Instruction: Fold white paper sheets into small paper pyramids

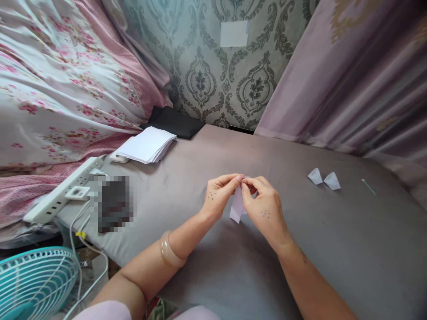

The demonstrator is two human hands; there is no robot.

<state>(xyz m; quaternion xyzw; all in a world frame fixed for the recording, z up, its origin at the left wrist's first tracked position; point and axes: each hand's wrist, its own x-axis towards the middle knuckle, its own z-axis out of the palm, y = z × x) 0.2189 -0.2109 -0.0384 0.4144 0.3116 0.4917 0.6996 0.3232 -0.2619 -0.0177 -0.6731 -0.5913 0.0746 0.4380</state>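
Over the middle of the grey bed (300, 249), the left hand (218, 195) and right hand (263, 206) pinch one folded paper strip (237, 206) together at its top. Two finished folded paper pieces (323, 178) lie at two o'clock, well apart. One stack of white sheets (147, 144) sits at ten o'clock near the bed's left edge, beside one power strip (62, 191). Bare bed surrounds the hands.
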